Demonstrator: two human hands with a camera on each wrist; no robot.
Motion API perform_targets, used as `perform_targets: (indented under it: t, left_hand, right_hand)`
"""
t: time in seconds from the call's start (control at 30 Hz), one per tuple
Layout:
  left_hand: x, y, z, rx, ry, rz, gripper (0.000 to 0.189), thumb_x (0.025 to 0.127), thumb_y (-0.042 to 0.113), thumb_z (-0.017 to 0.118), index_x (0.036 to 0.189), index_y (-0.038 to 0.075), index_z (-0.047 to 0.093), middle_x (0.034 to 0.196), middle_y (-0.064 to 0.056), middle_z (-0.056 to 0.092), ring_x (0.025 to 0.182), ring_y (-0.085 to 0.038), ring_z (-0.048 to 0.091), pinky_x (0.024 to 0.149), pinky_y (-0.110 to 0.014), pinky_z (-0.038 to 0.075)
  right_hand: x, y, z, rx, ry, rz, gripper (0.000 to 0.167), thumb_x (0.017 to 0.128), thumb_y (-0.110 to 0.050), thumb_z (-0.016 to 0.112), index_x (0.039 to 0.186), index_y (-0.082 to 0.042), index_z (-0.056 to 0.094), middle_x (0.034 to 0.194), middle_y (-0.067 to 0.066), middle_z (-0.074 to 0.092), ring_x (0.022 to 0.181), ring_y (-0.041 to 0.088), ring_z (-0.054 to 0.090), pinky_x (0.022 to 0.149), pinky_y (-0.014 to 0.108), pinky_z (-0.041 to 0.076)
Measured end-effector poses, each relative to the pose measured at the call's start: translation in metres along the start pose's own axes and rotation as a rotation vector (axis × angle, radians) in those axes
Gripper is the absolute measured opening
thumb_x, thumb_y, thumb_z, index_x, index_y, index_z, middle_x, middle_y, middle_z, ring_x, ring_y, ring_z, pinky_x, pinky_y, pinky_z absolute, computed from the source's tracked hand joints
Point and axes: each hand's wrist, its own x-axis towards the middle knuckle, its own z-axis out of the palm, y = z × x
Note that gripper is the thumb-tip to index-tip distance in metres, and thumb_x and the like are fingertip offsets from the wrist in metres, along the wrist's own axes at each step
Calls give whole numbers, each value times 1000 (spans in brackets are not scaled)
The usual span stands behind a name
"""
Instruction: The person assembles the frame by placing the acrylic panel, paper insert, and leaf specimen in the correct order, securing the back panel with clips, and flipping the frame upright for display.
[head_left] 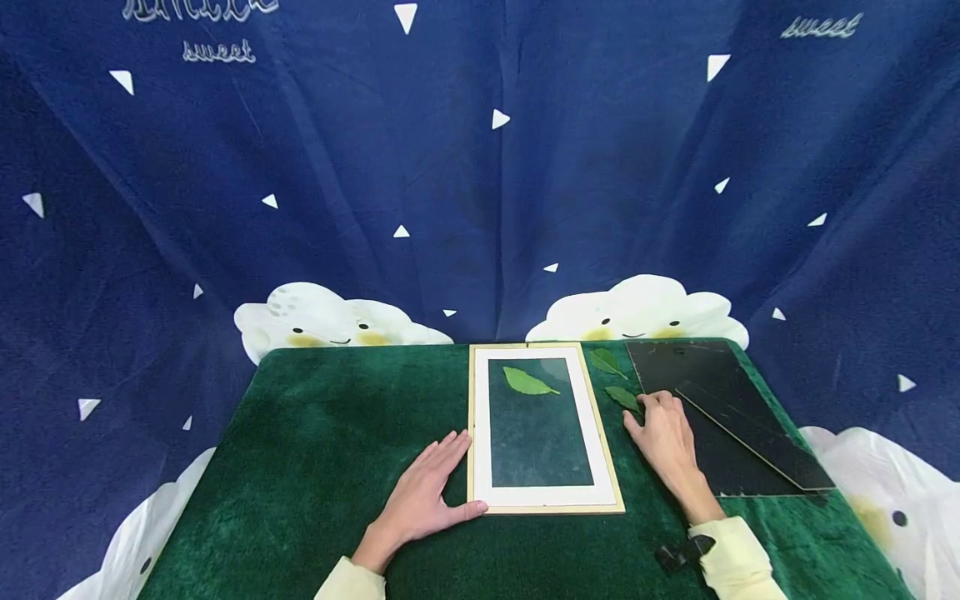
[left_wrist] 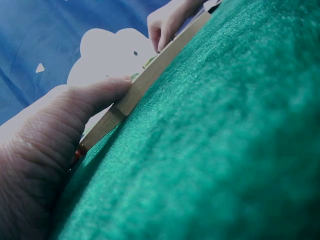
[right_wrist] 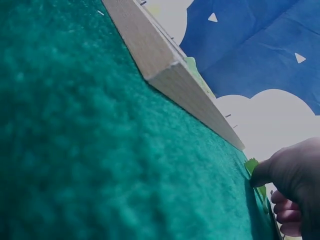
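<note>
A light wooden picture frame (head_left: 472, 392) with a white mat (head_left: 480, 467) lies on the green cloth. Inside its mat opening is a green leaf (head_left: 528, 382). My left hand (head_left: 423, 493) rests at the frame's left side, fingers straight along the edge and thumb on the lower left corner. To the right of the frame, my right hand (head_left: 666, 437) pinches a second leaf (head_left: 621, 397) by its stem end; its thumb (right_wrist: 262, 175) presses on the leaf in the right wrist view. Just behind that lies a third leaf (head_left: 606, 362).
A black backing board (head_left: 735, 392) with a narrow hinged-looking flap lies on the right side of the table, partly behind my right hand. Green velvety cloth (head_left: 330, 433) covers the table. A blue curtain (head_left: 420, 150) with white clouds and triangles hangs behind.
</note>
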Motion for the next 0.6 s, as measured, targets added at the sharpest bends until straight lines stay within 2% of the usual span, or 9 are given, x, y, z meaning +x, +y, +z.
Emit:
perform_targets:
  t: [0.13,0.37,0.6]
  left_hand:
    - [1,0,0,-4,-2,0,110,83,89,53,167,23,26,171,8,27,159,-11,20,128,-42,21]
    - [0,0,0,-10,-5,-5,110,83,90,52,167,23,27,171,7,27,159,-12,21,128,-44,22]
    - [0,0,-1,-8,-6,-4,110,83,90,52,167,22,28,171,7,28,159,-13,22,128,-45,22]
  right_hand:
    - [-3,1,-5,14,-12,14,41,91,-15,77,117,15,67,112,31,58,107,48,55,86,63,49]
    - [-10,7,-3,4,48,-27,24,90,-11,76,101,11,74,102,26,60,99,44,57,82,59,50]
    - [-11,9,0,15,69,-26,18,91,-9,75,98,8,76,99,21,63,96,40,60,79,59,51]
